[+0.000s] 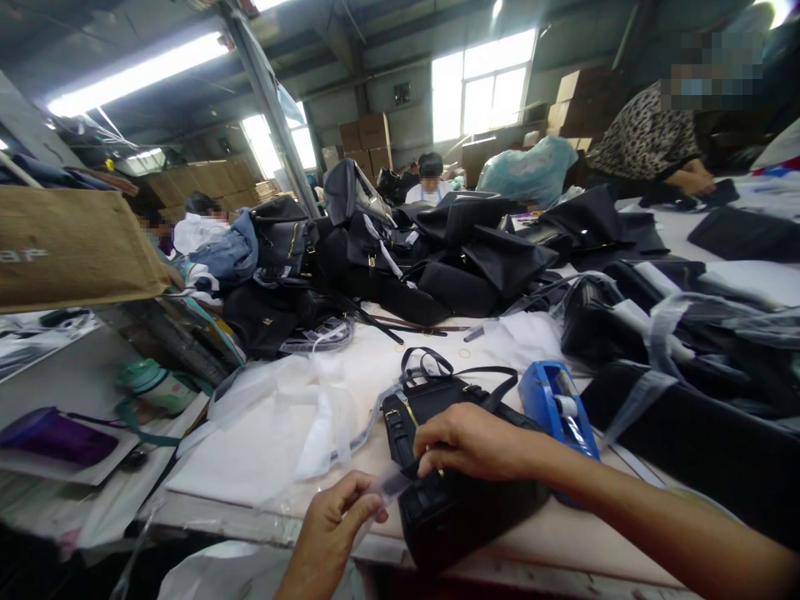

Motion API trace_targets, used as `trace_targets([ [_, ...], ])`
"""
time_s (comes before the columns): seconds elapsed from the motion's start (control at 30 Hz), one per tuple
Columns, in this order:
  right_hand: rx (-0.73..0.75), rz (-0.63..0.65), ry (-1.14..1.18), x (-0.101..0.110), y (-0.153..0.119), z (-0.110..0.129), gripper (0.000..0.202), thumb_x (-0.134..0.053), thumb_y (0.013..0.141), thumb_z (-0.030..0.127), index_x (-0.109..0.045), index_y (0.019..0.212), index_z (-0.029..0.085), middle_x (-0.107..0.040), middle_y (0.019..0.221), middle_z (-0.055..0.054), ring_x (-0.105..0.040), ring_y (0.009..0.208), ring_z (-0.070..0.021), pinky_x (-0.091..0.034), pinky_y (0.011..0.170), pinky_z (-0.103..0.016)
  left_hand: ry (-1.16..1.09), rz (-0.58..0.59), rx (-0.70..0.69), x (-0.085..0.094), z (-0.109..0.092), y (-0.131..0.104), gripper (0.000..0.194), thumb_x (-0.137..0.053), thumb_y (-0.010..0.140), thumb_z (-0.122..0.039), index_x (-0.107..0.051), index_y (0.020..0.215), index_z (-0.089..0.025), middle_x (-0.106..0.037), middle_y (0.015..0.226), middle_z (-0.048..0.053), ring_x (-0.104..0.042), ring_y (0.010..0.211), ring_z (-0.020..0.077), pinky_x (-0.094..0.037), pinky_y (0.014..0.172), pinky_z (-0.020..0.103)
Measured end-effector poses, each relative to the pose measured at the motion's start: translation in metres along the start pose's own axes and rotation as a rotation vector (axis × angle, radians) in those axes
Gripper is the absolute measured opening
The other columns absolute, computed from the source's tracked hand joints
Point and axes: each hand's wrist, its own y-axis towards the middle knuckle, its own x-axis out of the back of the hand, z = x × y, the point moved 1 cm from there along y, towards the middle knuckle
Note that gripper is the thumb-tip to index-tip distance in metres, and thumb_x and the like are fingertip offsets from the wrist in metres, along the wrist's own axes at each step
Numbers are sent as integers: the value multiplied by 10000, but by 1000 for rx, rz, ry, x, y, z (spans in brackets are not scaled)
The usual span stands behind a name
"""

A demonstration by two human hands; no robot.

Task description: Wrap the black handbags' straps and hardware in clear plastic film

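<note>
A black bag (462, 508) with thin straps and a gold zipper lies at the front edge of the table. My right hand (459, 442) is over its top, with thumb and fingers pinched on a dark part of the bag near the zipper. To the left of the bag, my left hand (341, 521) pinches a clear plastic strip (393, 483), whose far end reaches the bag's side. A blue tape dispenser (559, 408) stands just behind my right forearm.
Black bags (437, 287) are heaped across the back. White wrapping sheets (268, 433) lie at left. More black bags and plastic wrap (662, 333) are at right. A green bottle (156, 385) rests at far left. A person in a spotted top (650, 137) works at back right.
</note>
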Motion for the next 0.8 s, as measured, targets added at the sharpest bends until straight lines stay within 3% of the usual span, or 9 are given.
trace_targets([
  [0.13,-19,27,-61,-12,12,1,261,-614,864,397,-645,1048,214,-665,787,-2,-599,699,-144,-359,604,-207,-156,73,10,-13,0,5,272,-572,857,-430,-676,892,-181,-665,741,15,-590,768,196,-395,728,269],
  [0.27,-5,47,-95,-19,19,3,333,-617,847,444,-602,1072,199,-648,780,-12,-582,681,-153,-336,561,-209,-267,105,58,-17,5,8,269,-601,839,-434,-653,815,-170,-675,729,19,-578,721,176,-390,683,256],
  [0.37,-4,51,-125,-8,13,0,408,-562,873,503,-566,1156,209,-648,788,-21,-580,690,-165,-341,583,-226,-217,39,87,-8,10,5,271,-602,841,-437,-624,765,-177,-677,697,8,-537,653,145,-352,626,238],
  [0.5,-67,48,-203,8,5,-11,200,-510,916,348,-617,1000,201,-668,832,-27,-582,710,-154,-332,595,-233,-148,-38,85,1,13,1,271,-597,842,-442,-615,765,-183,-682,693,3,-543,683,152,-350,656,242],
  [0.6,-75,56,-239,1,12,-10,157,-521,900,304,-624,910,187,-678,829,-26,-591,711,-150,-329,591,-235,-157,-36,87,-4,11,4,266,-589,845,-441,-614,781,-184,-682,702,0,-553,692,157,-354,655,241],
  [0.7,-23,88,-232,-10,20,-3,177,-526,895,314,-635,956,189,-689,841,-33,-618,751,-169,-340,605,-242,-165,-3,73,-10,7,8,269,-585,845,-441,-615,774,-183,-673,702,-4,-557,691,157,-358,649,239],
  [0.8,-13,106,-209,-9,21,-3,242,-533,893,352,-622,1062,204,-696,896,-45,-634,797,-191,-351,620,-252,-113,-16,67,-7,8,7,276,-571,851,-445,-619,772,-185,-671,707,-1,-565,710,166,-365,664,243],
])
